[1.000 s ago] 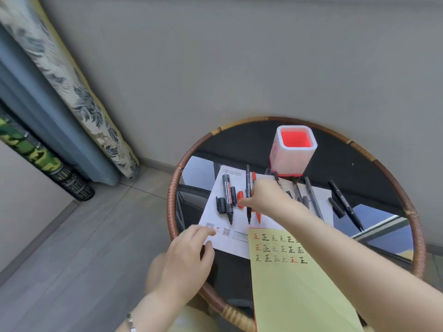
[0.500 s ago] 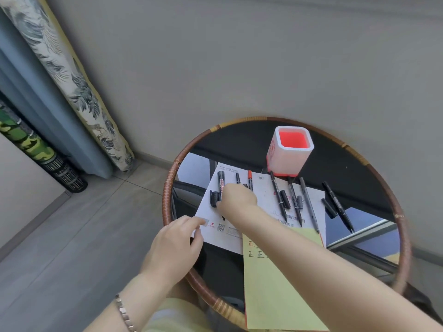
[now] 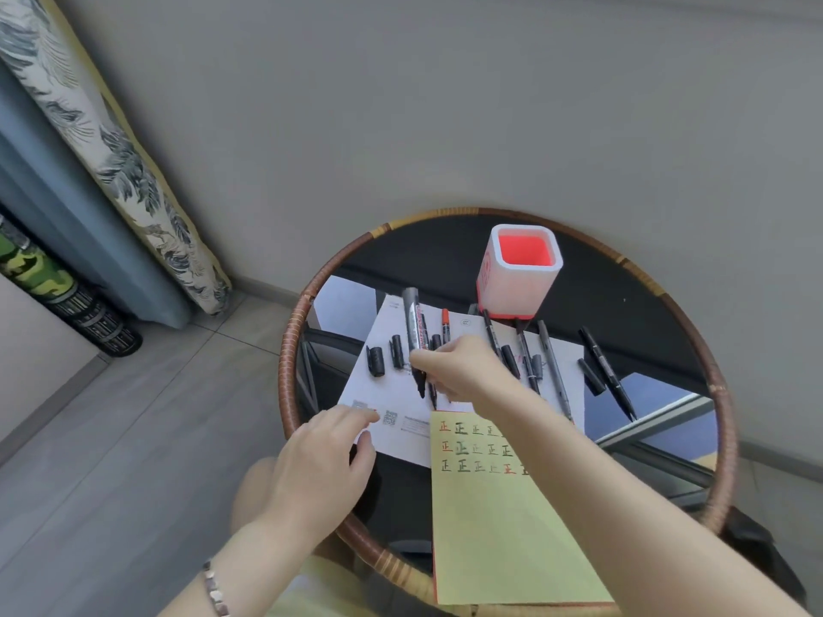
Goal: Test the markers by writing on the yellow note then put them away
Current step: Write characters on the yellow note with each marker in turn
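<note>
Yellow note (image 3: 503, 527) has three rows of marks, red cup (image 3: 512, 291) looks empty, so put-away's all left; right grip (image 3: 463, 371) pinches the fat black marker (image 3: 413, 322) over the white sheet (image 3: 387, 394), left grip (image 3: 325, 465) rests loose on it

Right forearm (image 3: 579, 474) hides the 3 o'clock ends of the yellow note (image 3: 503, 527) character rows. Right hand (image 3: 463, 371) covers the red marker's (image 3: 445, 320) lower half (tip unseen). Thick marker (image 3: 414, 331) label blurred; white sheet (image 3: 392, 394) print too small to read.
</note>
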The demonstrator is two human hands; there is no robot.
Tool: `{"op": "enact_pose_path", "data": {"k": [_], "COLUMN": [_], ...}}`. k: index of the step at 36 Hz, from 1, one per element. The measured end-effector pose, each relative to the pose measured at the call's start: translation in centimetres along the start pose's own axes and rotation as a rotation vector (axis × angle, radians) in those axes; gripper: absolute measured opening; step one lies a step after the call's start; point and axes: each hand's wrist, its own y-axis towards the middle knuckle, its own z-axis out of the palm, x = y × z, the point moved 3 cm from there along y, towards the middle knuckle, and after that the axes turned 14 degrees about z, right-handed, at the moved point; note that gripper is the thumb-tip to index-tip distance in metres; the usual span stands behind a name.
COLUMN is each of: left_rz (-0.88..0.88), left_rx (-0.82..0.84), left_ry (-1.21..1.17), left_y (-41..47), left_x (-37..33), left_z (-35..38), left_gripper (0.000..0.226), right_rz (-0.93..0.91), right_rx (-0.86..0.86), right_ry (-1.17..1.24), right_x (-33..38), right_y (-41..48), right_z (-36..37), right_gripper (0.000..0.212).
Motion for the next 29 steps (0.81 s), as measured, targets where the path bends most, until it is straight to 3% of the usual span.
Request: {"op": "enact_pose_path", "data": {"k": [6, 11, 16, 21, 25, 29], "left_rz": [0.176, 0.302, 0.369, 0.386, 0.390, 0.386], "left_rx": [0.080, 0.120, 0.165, 0.256, 0.261, 0.278], "left_ry": [0.017, 0.034, 0.075, 0.155, 0.130, 0.093], "left_y": [1.0, 0.8, -0.1, -0.6, -0.6, -0.6], "left_x": [-3.6, -7.0, -9.1, -9.2, -8.9, -8.8], "left_z": [3.3, 6.9, 9.7, 10.9, 11.1, 11.3], "left_gripper": [0.036, 0.052, 0.042, 0.040, 0.039, 0.040], "right_rz": [-0.138, -0.268, -0.227, -0.210, -0.217, -0.198], "right_rx": [-0.152, -0.298, -0.455, -0.430, -0.381, -0.503], "right_ry": [0.162, 0.253, 0.392, 0.440, 0.436, 0.507], "right_x": [-5.2, -10.1, -14.5, -16.3, -16.1, -16.0], "right_y": [-4.1, -6.3, -6.9, -6.1, -5.7, -5.1], "right_z": [-5.8, -8.8, -10.1, -9.0, -7.7, -6.9], "right_gripper": [0.005, 0.009, 0.017, 0.027, 0.017, 0.015]}}
